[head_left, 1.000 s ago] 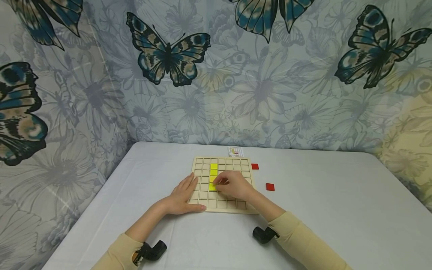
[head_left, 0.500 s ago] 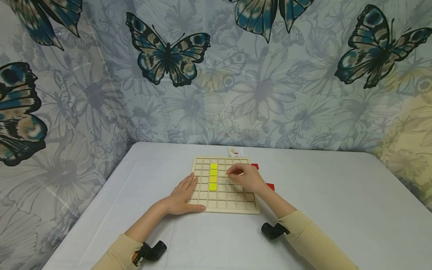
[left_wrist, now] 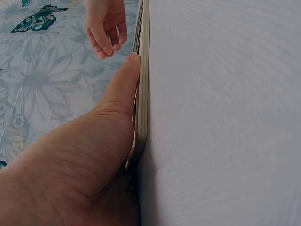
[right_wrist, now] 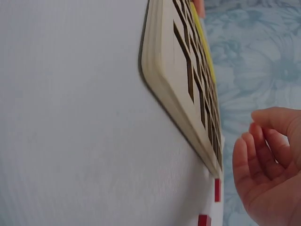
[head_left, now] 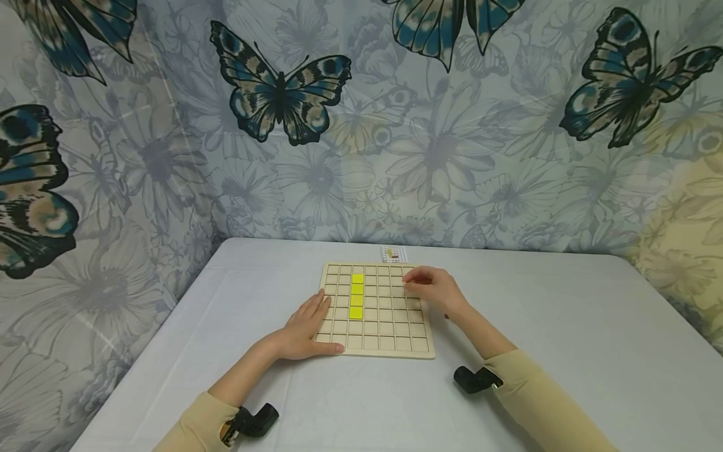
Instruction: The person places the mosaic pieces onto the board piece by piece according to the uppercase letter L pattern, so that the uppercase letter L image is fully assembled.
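Note:
A wooden grid board (head_left: 390, 344) lies flat on the white table, with several yellow square tiles (head_left: 357, 295) filling part of one column. My left hand (head_left: 302, 331) rests against the board's near left corner, fingers along the left side and thumb on the front edge. Over the board's right edge hovers my right hand (head_left: 435, 292), fingers loosely curled, with nothing visible between thumb and fingertips. Two red tiles, a farther one (right_wrist: 217, 190) and a nearer one (right_wrist: 204, 220), lie beside the board in the right wrist view; the right hand hides them almost wholly in the head view.
A small printed card (head_left: 393, 253) with a coloured grid pattern lies just behind the board. The white-covered table (head_left: 542, 314) meets a butterfly-print backdrop (head_left: 452, 157) at its far edge. Each forearm has a black wrist device, one on the left (head_left: 260, 419) and one on the right (head_left: 474, 380).
My right hand has left the yellow column and moved right across the board to its right edge, now covering the red tiles. The left hand and the yellow tiles have stayed put.

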Available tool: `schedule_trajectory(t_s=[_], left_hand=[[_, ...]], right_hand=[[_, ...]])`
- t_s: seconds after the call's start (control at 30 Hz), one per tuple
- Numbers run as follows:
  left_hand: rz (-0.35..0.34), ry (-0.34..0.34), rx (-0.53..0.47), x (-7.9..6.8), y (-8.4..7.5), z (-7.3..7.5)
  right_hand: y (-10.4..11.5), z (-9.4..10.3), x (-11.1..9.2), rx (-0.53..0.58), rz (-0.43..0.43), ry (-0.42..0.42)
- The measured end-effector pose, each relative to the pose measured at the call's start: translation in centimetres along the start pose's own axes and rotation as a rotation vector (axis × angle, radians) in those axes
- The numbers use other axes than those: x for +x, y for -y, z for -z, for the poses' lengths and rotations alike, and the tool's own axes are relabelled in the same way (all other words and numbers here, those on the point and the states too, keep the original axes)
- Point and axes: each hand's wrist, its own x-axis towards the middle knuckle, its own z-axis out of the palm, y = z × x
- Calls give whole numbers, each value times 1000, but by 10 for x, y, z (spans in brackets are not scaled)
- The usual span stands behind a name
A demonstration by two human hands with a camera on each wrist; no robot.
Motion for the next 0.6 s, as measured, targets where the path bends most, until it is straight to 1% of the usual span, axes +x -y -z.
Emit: schedule_trajectory(t_s=[0.2,0.47,0.6], left_hand=[[-6,2,-4,-1,-1,1],[-7,9,-8,-1,0,1],[-3,9,-11,-1,-1,1]], right_hand=[[-10,9,5,-41,-43,-18],[-20,17,9,-116,-39,-26],[-23,21,10,-158,-63,-25]])
